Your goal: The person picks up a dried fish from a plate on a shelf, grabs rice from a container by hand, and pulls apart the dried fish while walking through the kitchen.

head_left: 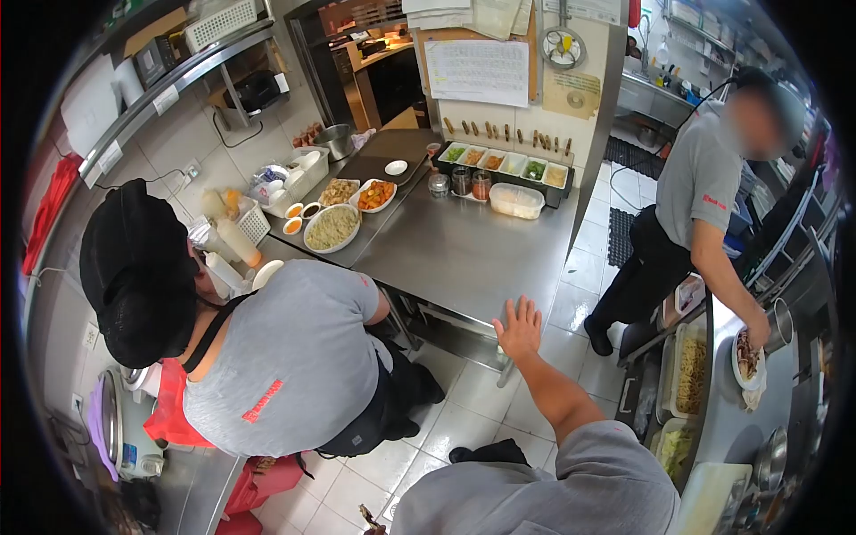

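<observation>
My right hand is stretched forward with fingers spread, holding nothing. It is near the front edge of the steel counter; whether it touches the edge, I cannot tell. At the bottom edge, beside my grey shirt, a small brown shape shows; whether my left hand is part of it, I cannot make out. On the counter's far left are a white oval dish of pale, grainy food, a dish of orange pieces and small sauce bowls. A lidded plastic tub sits at the back right.
A co-worker in a black cap bends over the left counter. Another person, at right, has a hand at a bowl of food. A topping rack lines the back. White tiled floor lies between the counters.
</observation>
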Tool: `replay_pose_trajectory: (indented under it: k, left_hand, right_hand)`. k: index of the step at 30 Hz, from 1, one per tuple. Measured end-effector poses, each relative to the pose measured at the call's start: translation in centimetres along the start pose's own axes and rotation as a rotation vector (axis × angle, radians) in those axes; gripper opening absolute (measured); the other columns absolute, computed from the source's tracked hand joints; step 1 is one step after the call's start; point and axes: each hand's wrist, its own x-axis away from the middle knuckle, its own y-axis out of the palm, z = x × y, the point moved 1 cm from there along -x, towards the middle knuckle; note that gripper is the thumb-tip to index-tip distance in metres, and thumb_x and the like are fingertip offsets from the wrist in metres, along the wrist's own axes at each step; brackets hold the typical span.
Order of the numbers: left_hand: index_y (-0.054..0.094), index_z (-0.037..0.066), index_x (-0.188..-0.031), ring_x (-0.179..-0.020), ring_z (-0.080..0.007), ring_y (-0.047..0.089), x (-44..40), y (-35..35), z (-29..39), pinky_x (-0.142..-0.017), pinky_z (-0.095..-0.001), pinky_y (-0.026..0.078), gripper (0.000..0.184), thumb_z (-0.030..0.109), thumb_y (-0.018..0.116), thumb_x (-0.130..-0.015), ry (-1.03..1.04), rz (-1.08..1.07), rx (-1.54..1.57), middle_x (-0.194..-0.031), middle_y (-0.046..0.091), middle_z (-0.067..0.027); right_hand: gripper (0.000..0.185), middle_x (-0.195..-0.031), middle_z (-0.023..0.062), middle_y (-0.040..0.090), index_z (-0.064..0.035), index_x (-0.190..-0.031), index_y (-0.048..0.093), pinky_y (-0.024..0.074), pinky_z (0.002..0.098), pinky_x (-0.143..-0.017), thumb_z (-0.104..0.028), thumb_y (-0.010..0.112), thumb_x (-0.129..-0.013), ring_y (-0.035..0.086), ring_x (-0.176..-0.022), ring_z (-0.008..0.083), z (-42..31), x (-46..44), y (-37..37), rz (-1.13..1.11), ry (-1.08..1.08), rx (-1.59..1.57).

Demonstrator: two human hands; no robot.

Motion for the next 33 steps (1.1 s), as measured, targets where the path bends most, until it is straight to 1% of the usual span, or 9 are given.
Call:
replay_pose_trajectory:
  k: [8, 14, 18, 23, 33]
  left_hand:
    - [0.063, 0.001, -0.071, -0.053, -0.0214, 0.055, 1.0, -0.1, -0.5, -0.050, -0.0355, 0.044, 0.028, 0.028, 0.068, -0.073, -0.016, 0.014, 0.008, -0.059, 0.058, -0.0094]
    - [0.063, 0.001, -0.071, -0.052, -0.0206, 0.055, 2.3, 0.4, -1.1, -0.050, -0.0349, 0.044, 0.028, 0.028, 0.069, -0.073, -0.039, 0.026, 0.025, -0.058, 0.058, -0.0090]
    - [0.063, 0.000, -0.070, -0.052, -0.0200, 0.055, 3.2, 1.0, -1.3, -0.050, -0.0346, 0.044, 0.028, 0.028, 0.069, -0.072, -0.052, 0.026, 0.031, -0.058, 0.059, -0.0088]
    - [0.063, 0.000, -0.070, -0.051, -0.0194, 0.055, 3.7, 1.5, -1.3, -0.050, -0.0341, 0.044, 0.029, 0.028, 0.070, -0.072, -0.057, 0.031, 0.039, -0.058, 0.059, -0.0085]
    - [0.063, -0.001, -0.069, -0.050, -0.0180, 0.055, 4.0, 1.3, -1.5, -0.049, -0.0332, 0.044, 0.029, 0.027, 0.070, -0.071, -0.068, 0.037, 0.049, -0.057, 0.059, -0.0079]
  right_hand:
    - [0.061, -0.142, 0.0188, 0.025, -0.0111, -0.135, 0.036, 0.0159, 0.0484, -0.107, -0.050, 0.041, -0.087, 0.021, -0.132, 0.0345, -0.1, 0.1, -0.1, 0.056, -0.022, -0.001]
    - [0.061, -0.142, 0.0187, 0.025, -0.0116, -0.135, 0.036, 0.0167, 0.0484, -0.107, -0.050, 0.041, -0.087, 0.022, -0.132, 0.0342, 0.0, 0.2, 0.2, 0.087, -0.038, 0.003]
    - [0.061, -0.143, 0.0185, 0.024, -0.0120, -0.135, 0.035, 0.0164, 0.0483, -0.107, -0.050, 0.041, -0.088, 0.021, -0.132, 0.0339, -0.1, 0.1, 0.1, 0.048, -0.025, 0.028]
    - [0.064, -0.144, 0.0172, 0.021, -0.0130, -0.138, 0.031, 0.0137, 0.0470, -0.108, -0.052, 0.038, -0.088, 0.019, -0.133, 0.0329, 0.0, -0.1, 0.0, -0.003, -0.004, 0.038]
    - [0.064, -0.145, 0.0164, 0.019, -0.0133, -0.138, 0.029, 0.0119, 0.0459, -0.109, -0.052, 0.037, -0.088, 0.016, -0.134, 0.0321, 0.0, 0.1, 0.0, -0.038, 0.008, 0.022]
